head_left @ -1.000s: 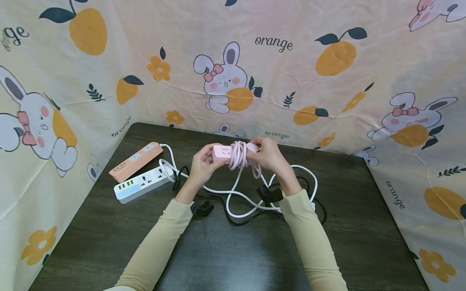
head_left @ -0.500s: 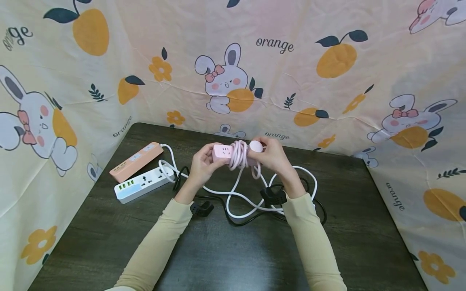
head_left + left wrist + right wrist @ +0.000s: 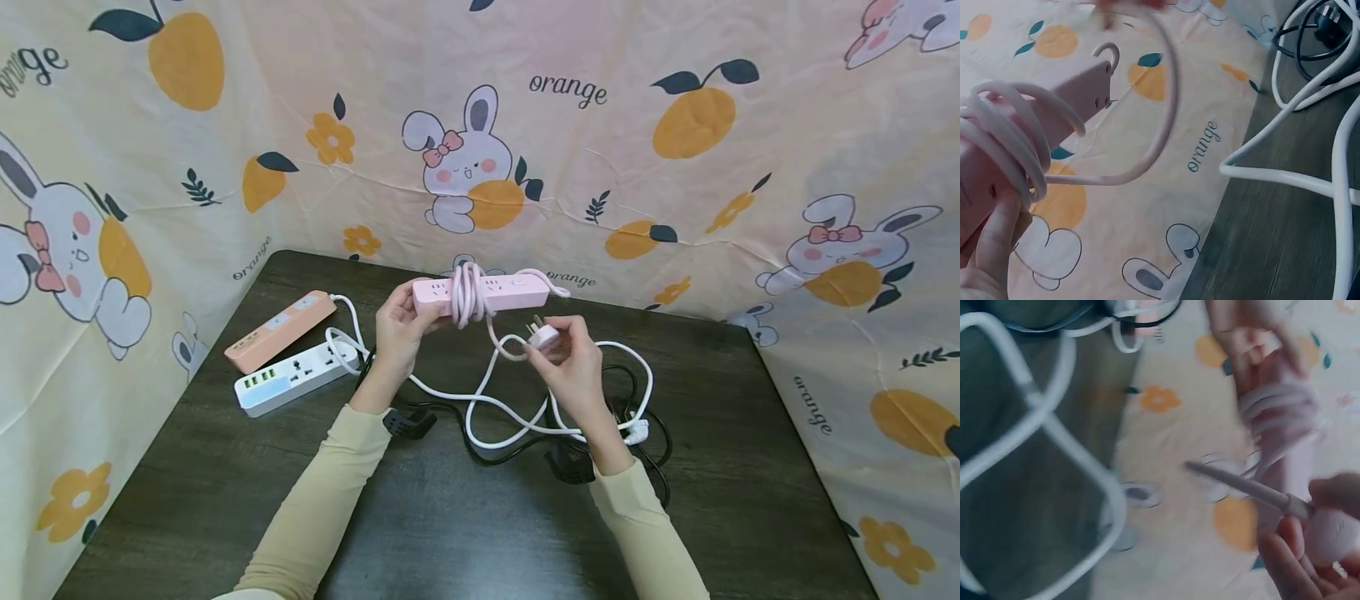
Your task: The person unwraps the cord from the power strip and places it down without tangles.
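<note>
A pink power strip [image 3: 517,290] is held above the table, its pink cord [image 3: 468,293] wound several times around the body. My left hand [image 3: 401,329] grips the strip by its left end. In the left wrist view, fingers [image 3: 999,234] press on the strip's side below the cord loops. My right hand [image 3: 573,367] pinches the pink plug [image 3: 543,336] at the cord's free end, apart from the strip, with its metal prongs pointing up and left. A slack stretch of cord runs from the windings to this plug.
Left on the dark table [image 3: 225,500] lie an orange power strip [image 3: 281,332] and a white power strip [image 3: 296,379]. White cord [image 3: 495,400] and black cord [image 3: 480,457] tangle below my hands, with a white plug [image 3: 637,431] at the right. A printed cloth [image 3: 337,67] stands behind.
My right hand has drawn the plug off the strip's right end, down and toward me. This bares the strip's right half. My left hand has shifted slightly left and up with the strip.
</note>
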Demonstrator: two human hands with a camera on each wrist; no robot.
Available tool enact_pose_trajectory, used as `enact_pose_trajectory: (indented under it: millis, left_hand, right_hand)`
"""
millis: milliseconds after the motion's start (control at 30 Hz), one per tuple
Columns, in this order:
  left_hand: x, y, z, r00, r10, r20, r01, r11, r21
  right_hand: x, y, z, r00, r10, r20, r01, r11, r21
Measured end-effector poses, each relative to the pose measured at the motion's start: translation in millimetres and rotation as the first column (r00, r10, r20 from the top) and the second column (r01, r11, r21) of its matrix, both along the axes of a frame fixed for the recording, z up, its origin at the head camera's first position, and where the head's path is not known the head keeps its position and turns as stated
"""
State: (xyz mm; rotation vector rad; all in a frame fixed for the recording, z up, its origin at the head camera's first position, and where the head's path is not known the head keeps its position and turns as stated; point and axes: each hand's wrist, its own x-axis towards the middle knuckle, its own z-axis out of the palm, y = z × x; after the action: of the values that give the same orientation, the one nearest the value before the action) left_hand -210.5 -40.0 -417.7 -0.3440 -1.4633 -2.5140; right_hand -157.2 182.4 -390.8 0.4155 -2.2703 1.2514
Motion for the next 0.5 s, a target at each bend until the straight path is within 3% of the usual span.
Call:
enact_pose_trajectory:
  millis: [133,233,300,400,500]
  left_hand:
    - [-0.9,-7.2,0.4,1.000,-0.028,0.010,0.028,0.999,0.015]
    - [-0.4,-10.4,-1.0,0.997,-0.073,0.007,0.073,0.997,0.004]
    - [0.8,-11.2,-1.4,0.994,-0.105,-0.003,0.105,0.994,0.002]
    - [2.3,-11.0,-1.9,0.990,-0.139,-0.018,0.139,0.990,-0.002]
    - [2.8,-10.4,-2.5,0.990,-0.138,-0.022,0.137,0.990,-0.010]
  right_hand:
    - [-7.4,16,-11.8,0.994,-0.073,0.077,0.088,0.971,-0.223]
    - [-18.2,31,-8.2,0.994,-0.091,0.067,0.110,0.906,-0.409]
    - [-24.4,41,-1.5,0.996,-0.092,0.009,0.084,0.858,-0.506]
    - [-28.4,52,12.2,0.991,-0.069,-0.114,-0.016,0.790,-0.613]
    - [-24.9,58,27.0,0.969,-0.036,-0.244,-0.136,0.750,-0.648]
